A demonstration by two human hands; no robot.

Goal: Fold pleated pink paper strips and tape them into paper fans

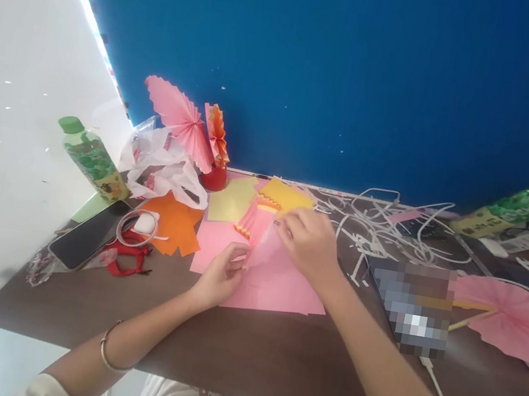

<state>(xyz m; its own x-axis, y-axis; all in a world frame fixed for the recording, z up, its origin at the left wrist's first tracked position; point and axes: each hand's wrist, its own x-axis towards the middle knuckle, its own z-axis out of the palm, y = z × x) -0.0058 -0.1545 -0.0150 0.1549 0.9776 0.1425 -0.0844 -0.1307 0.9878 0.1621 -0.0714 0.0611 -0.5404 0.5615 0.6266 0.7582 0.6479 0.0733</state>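
Note:
A small pleated paper fan (260, 222), pink with wavy yellow-orange edges, stands partly spread above a stack of pink paper sheets (274, 287). My left hand (221, 273) pinches its narrow lower end between thumb and fingers. At the fan's right side is my right hand (310, 243), its thumb and fingertips pressed together near the pleats; what they hold is too small to make out. Under and behind the fan lie a pale yellow sheet (229, 200) and a deeper yellow sheet (295, 196).
Orange paper (173, 223), a roll of tape (136, 228), red ribbon (129, 263) and a black phone (86, 232) lie left. Behind are a plastic bag (167, 175) and pink fan (181, 116). Tangled white cables (391, 226), a bottle (521, 207) and another fan (518, 321) lie right.

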